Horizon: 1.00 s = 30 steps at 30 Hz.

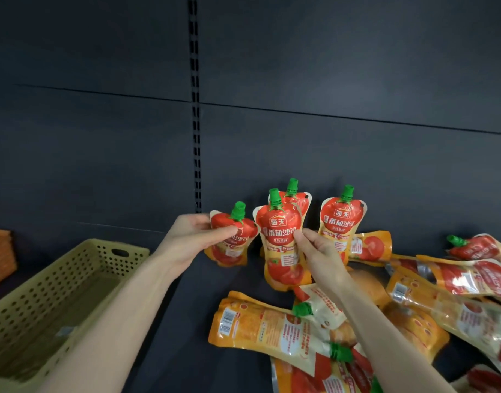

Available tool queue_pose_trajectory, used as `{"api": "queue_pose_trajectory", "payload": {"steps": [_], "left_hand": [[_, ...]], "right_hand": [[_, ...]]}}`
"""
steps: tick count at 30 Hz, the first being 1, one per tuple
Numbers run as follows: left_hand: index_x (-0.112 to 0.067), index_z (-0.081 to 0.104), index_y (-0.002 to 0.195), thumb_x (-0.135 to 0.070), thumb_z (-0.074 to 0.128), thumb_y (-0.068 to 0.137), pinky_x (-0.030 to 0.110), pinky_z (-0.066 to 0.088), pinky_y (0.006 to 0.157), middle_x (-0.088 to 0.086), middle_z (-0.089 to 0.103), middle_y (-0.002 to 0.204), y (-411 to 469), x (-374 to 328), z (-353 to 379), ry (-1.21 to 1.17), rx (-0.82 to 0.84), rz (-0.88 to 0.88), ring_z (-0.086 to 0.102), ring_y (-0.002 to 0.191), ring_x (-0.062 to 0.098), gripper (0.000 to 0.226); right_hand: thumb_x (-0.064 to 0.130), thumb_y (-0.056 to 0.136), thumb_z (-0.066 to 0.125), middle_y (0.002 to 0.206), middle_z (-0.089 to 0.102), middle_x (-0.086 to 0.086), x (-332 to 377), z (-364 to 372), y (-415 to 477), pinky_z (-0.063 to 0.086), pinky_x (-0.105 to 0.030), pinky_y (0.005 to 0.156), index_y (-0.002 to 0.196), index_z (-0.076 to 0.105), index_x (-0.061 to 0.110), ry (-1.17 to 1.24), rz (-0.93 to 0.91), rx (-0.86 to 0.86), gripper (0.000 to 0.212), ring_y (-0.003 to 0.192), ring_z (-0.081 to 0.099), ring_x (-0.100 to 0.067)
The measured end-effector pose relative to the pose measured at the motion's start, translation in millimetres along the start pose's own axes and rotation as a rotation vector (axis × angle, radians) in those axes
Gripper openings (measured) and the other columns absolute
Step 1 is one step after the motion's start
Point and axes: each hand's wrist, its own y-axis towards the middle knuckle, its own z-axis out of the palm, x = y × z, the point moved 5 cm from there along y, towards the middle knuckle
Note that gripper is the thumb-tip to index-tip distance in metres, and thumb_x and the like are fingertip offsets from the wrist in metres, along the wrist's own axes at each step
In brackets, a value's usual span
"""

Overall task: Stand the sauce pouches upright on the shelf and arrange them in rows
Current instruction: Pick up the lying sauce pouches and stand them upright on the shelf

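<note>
My left hand grips a red and orange tomato sauce pouch with a green cap, upright just above the dark shelf. My right hand pinches the right edge of a second upright pouch in the middle. Behind that one stands another pouch, mostly hidden. A further pouch stands upright to the right, near the back panel. Several pouches lie flat in a loose pile at the front right, partly under my right forearm.
A beige perforated plastic basket sits on the shelf at the left. An orange woven basket shows at the far left edge. A slotted upright divides the dark back panel. More flat pouches spread to the right edge.
</note>
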Motion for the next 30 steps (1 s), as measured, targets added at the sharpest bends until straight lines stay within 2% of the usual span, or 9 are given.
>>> {"api": "queue_pose_trajectory", "payload": {"steps": [2, 3, 6, 8, 12, 18, 23, 26, 30], "left_hand": [[-0.012, 0.072, 0.092, -0.024, 0.079, 0.068, 0.018, 0.053, 0.062, 0.002, 0.074, 0.083, 5, 0, 2, 0.098, -0.134, 0.044, 0.069, 0.073, 0.007, 0.027], [-0.016, 0.072, 0.089, -0.029, 0.079, 0.069, 0.018, 0.052, 0.058, -0.001, 0.073, 0.081, 8, 0, 3, 0.151, -0.200, 0.069, 0.068, 0.069, 0.005, 0.025], [-0.024, 0.069, 0.085, -0.040, 0.076, 0.070, 0.027, 0.055, 0.069, -0.007, 0.072, 0.085, 18, 3, 0, 0.233, -0.325, 0.148, 0.067, 0.080, 0.006, 0.023], [-0.025, 0.067, 0.089, -0.042, 0.072, 0.074, 0.026, 0.054, 0.071, -0.009, 0.069, 0.086, 22, 7, -2, 0.247, -0.353, 0.170, 0.066, 0.082, 0.006, 0.022], [-0.028, 0.058, 0.106, -0.030, 0.071, 0.079, 0.026, 0.049, 0.075, -0.011, 0.064, 0.096, 26, 37, 1, 0.180, -0.191, 0.065, 0.061, 0.092, 0.007, 0.030], [-0.026, 0.055, 0.114, -0.022, 0.067, 0.083, 0.017, 0.050, 0.073, -0.015, 0.065, 0.101, 26, 55, 8, 0.117, -0.105, 0.103, 0.062, 0.092, 0.001, 0.033], [-0.026, 0.050, 0.124, -0.021, 0.067, 0.082, 0.030, 0.050, 0.090, -0.007, 0.063, 0.116, 36, 65, 11, 0.132, 0.023, 0.092, 0.059, 0.108, 0.009, 0.045], [-0.028, 0.049, 0.121, -0.020, 0.067, 0.082, 0.025, 0.050, 0.086, -0.010, 0.062, 0.114, 36, 66, 10, 0.160, 0.013, 0.120, 0.059, 0.106, 0.006, 0.044], [-0.024, 0.050, 0.115, -0.015, 0.068, 0.082, 0.028, 0.051, 0.087, -0.009, 0.063, 0.110, 41, 64, 11, 0.199, -0.039, 0.163, 0.059, 0.105, 0.008, 0.039]], "right_hand": [[0.033, 0.096, 0.045, 0.108, 0.070, 0.002, -4, -4, 1, 0.054, -0.032, 0.089, 0.112, 0.060, 0.015, -0.028, 0.015, -0.025, 0.028, 0.101, 0.066, -0.012], [0.033, 0.096, 0.044, 0.110, 0.068, 0.003, -5, -6, 1, 0.053, -0.034, 0.092, 0.112, 0.059, 0.017, -0.047, 0.026, -0.036, 0.027, 0.104, 0.065, -0.011], [0.034, 0.096, 0.045, 0.114, 0.064, 0.006, -8, -11, -1, 0.050, -0.033, 0.094, 0.112, 0.055, 0.022, -0.014, 0.067, -0.066, 0.022, 0.109, 0.060, -0.011], [0.033, 0.091, 0.056, 0.115, 0.063, 0.007, -5, -8, -2, 0.049, -0.027, 0.088, 0.113, 0.052, 0.022, -0.044, 0.073, -0.046, 0.025, 0.109, 0.058, -0.009], [0.022, 0.078, 0.074, 0.118, 0.061, 0.005, -5, -2, 3, 0.049, -0.033, 0.095, 0.118, 0.047, 0.020, -0.326, 0.041, -0.016, 0.048, 0.110, 0.057, -0.011], [0.017, 0.077, 0.075, 0.116, 0.064, 0.001, -5, 1, 6, 0.051, -0.028, 0.088, 0.117, 0.050, 0.016, -0.360, -0.012, -0.138, 0.046, 0.109, 0.060, -0.014], [0.013, 0.077, 0.075, 0.117, 0.062, 0.003, -9, 2, 5, 0.050, -0.037, 0.096, 0.119, 0.047, 0.018, -0.351, 0.008, -0.072, 0.051, 0.111, 0.058, -0.013], [0.009, 0.075, 0.076, 0.117, 0.062, 0.005, -11, -2, 5, 0.050, -0.039, 0.097, 0.120, 0.047, 0.020, -0.354, 0.008, -0.059, 0.055, 0.112, 0.058, -0.013], [0.010, 0.075, 0.076, 0.118, 0.064, 0.003, -11, -3, 8, 0.051, -0.038, 0.096, 0.122, 0.048, 0.020, -0.355, -0.012, -0.147, 0.055, 0.112, 0.060, -0.015]]}}
